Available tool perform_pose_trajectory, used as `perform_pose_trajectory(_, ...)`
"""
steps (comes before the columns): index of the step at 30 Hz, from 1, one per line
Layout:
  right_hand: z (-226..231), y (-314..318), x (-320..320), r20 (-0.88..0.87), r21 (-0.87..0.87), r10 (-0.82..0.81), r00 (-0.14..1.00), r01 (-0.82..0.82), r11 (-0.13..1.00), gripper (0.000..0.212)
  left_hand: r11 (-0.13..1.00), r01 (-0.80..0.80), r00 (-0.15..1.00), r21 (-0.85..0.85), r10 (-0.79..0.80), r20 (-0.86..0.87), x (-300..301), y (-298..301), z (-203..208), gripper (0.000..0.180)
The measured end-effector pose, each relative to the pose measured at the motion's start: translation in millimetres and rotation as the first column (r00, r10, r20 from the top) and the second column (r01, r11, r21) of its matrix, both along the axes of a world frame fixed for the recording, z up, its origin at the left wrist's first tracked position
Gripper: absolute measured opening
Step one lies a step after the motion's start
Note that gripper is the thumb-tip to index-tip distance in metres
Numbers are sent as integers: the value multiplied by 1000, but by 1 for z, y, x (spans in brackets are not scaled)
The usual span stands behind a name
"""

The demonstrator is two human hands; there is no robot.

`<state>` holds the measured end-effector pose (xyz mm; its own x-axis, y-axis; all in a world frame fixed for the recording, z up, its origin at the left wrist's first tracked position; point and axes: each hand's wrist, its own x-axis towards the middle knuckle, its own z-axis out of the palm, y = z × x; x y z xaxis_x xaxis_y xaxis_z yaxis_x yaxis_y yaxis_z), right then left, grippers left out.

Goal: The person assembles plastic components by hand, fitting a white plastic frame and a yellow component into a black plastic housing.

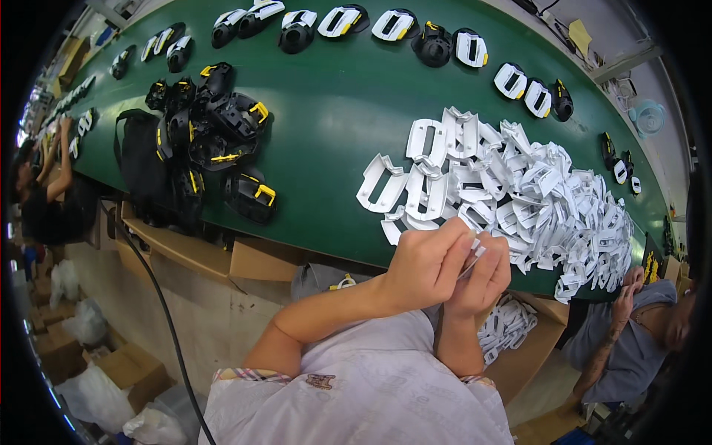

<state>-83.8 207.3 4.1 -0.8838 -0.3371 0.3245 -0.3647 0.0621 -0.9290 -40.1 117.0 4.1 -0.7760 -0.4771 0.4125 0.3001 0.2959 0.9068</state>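
Note:
My left hand (424,264) and my right hand (483,283) meet at the table's near edge, with fingers and thumbs pinched together. Between the fingertips a small part of a white plastic piece (477,251) shows; most of it is hidden by my fingers. Just beyond and to the right of my hands lies a large heap of white plastic frames (549,196), each with a slot. A few of these frames (426,189) lie loose at the heap's left side, closest to my left hand.
Black shells with yellow clips (215,126) are piled on the green table (319,148) at left. White-and-black assemblies (341,21) line its far side. A cardboard box holds more white parts (508,322) below my right hand. Co-workers sit at left (52,185) and right (630,334).

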Motion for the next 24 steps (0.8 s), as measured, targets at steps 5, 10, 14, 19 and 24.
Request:
perform_pose_trajectory(5,-7,-5,0,96,-191,67,993,-47,980,33,996,4,999,92,-9,51,1,3,-4,11)
perform_pose_trajectory(10,-2,-8,3,160,-204,90,983,-56,977,31,998,-2,1000,56,1,28,3,-1,-1,11)
perform_pose_trajectory(14,-2,-10,2,183,-238,113,977,-68,969,31,998,-21,1000,59,21,9,3,0,-1,11)
perform_pose_trajectory(19,-4,-12,1,68,-127,60,996,-51,991,32,999,-54,998,-3,54,-15,1,-2,-4,11)
perform_pose_trajectory(24,-7,-9,-2,109,-155,98,989,-81,985,31,998,-64,998,11,64,-4,0,1,-4,11)
